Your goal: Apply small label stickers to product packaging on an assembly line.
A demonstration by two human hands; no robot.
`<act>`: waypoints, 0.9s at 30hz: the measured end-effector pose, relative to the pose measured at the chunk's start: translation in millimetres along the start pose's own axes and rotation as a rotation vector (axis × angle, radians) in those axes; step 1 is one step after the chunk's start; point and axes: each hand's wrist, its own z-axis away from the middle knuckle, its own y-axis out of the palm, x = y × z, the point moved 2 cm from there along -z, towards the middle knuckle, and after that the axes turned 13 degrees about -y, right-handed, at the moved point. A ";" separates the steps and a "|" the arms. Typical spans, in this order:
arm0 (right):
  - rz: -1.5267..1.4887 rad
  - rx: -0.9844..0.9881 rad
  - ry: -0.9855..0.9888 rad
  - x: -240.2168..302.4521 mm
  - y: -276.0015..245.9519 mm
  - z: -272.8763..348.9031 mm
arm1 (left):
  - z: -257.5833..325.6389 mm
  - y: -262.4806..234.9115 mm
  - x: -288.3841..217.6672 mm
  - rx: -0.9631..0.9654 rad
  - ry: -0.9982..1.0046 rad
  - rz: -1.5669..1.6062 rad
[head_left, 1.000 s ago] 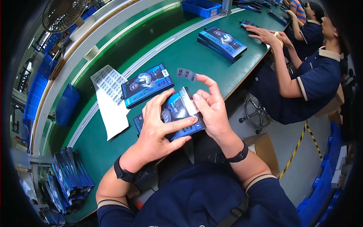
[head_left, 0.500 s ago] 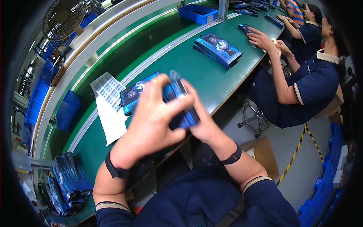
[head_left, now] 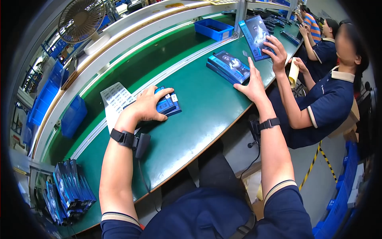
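Head view gives me a green tabletop (head_left: 199, 123) with both hands over it. I have the left hand (head_left: 148, 104) spread across blue boxes (head_left: 166, 106), nearer the tabletop's far edge than its near one; I can't tell whether its fingers grip. Just beside it, a label sheet (head_left: 116, 97) lies along that far edge. I see the right hand (head_left: 253, 85) released, fingers splayed by a box stack (head_left: 230, 66) farther right between both edges, a small label strip (head_left: 245, 53) at its index fingertip. Beyond, a co-worker (head_left: 332, 95) holds up another box (head_left: 254, 36).

Navy short sleeves (head_left: 288, 211), cream-edged cuffs (head_left: 119, 216), black wrist straps (head_left: 269, 124).
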 end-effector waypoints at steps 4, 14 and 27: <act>-0.161 0.068 -0.172 33.3 -7.1 26.1 | 14.5 0.7 -7.9 -0.203 0.065 -0.149; -0.533 0.475 -0.359 96.7 -32.3 91.1 | 49.9 32.7 -88.2 -0.156 0.503 -0.079; -0.808 0.238 -0.206 160.1 -7.1 135.3 | 113.3 49.4 -62.2 -0.318 0.211 0.076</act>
